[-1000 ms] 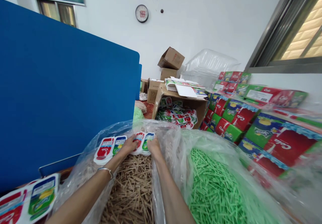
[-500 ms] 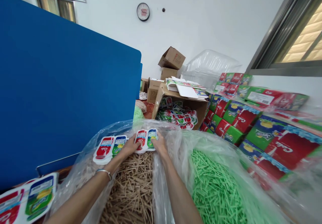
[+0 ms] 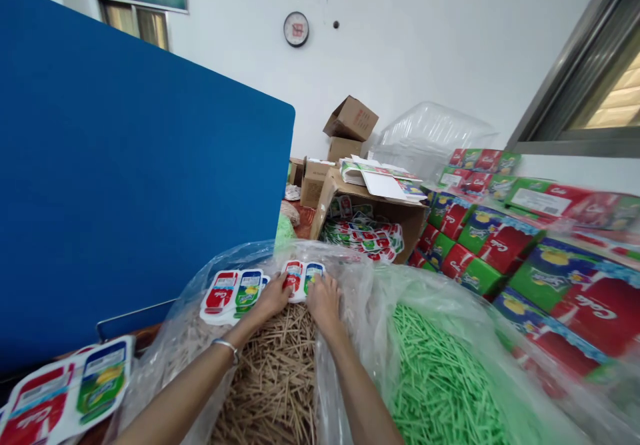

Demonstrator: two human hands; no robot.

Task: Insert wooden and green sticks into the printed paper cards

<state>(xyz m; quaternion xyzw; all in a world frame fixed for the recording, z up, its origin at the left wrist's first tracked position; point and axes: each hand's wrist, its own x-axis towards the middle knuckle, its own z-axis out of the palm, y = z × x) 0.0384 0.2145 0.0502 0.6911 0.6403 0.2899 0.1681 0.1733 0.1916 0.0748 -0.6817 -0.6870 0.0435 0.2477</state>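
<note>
Smooth white wall (image 3: pixel 410 65) rose behind everything. Nearer, the left hand (image 3: pixel 274 296) pinched one side of a flat card (image 3: pixel 301 280), its thumb beside the red half, and the right hand (image 3: pixel 324 300) gripped the other side with bent fingers over the green; the fingertips underneath were hidden. White-edged and round-cornered, the card sat between both hands, above a heap of thin, dull brown sticks (image 3: pixel 275 378) in a crinkled clear bag (image 3: pixel 327 398). A silvery bracelet (image 3: pixel 230 350) circled the left wrist. Just left of that hand lay a stack of similar cards (image 3: pixel 233 295), the red half reading "Cola", the blue-and-green half showing yellow fruit. Another such card (image 3: pixel 75 392) lay at the lower left, also marked "Cola". To the right, filmy plastic surrounded straight, pale green sticks (image 3: pixel 440 385). Beyond the bags, an open cardboard box (image 3: pixel 413 225) held jumbled printed cards (image 3: pixel 367 238), with flat printed sheets (image 3: pixel 380 180) on top. Red, green and blue boxes (image 3: pixel 505 238) were stacked at the right, "Cola" in white script beside another word too slanted to read surely. Flat and matt, a blue panel (image 3: pixel 145 178) filled the left; a round clock (image 3: pixel 297 29) hung above.
</note>
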